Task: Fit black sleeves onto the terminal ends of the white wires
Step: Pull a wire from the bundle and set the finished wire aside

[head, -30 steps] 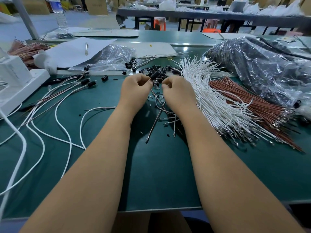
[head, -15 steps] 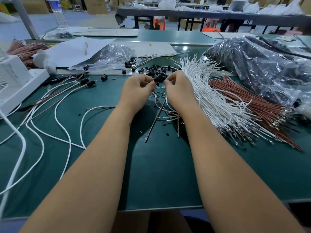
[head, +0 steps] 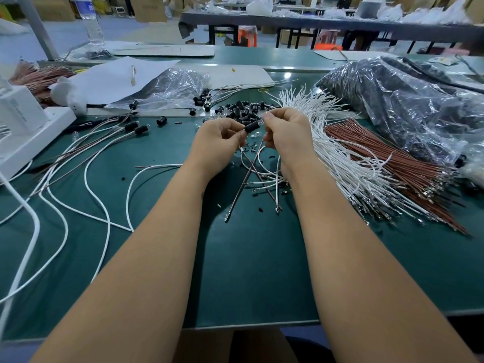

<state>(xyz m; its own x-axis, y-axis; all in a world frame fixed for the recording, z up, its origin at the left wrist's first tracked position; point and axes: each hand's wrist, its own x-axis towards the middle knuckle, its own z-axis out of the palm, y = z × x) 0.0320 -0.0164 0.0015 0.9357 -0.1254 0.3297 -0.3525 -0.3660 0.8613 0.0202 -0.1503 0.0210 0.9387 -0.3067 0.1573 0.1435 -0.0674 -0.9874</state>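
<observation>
While both forearms reach out over the dark green tabletop [head: 248, 271], I see the left hand [head: 220, 142] and the right hand [head: 286, 134] raised together just above it, near its far middle. A short black cylindrical plastic sleeve [head: 252, 126] sits between them, tilted, with its low end at the left hand's curled fingertips and its high end at the right hand's pinched thumb and forefinger. I cannot tell which hand carries most of it. Thin white and brown wires [head: 255, 163] hang from under the hands and cross on the tabletop. Just beyond the hands lies a loose heap of small black sleeves [head: 242, 108]. To the right spreads a fanned bundle of white wires with metal terminal ends [head: 348, 163], and beside it, farther right, a bundle of reddish-brown wires [head: 392, 163]. At the left, long white wires already capped with black sleeves [head: 99, 142] trail across the tabletop.
</observation>
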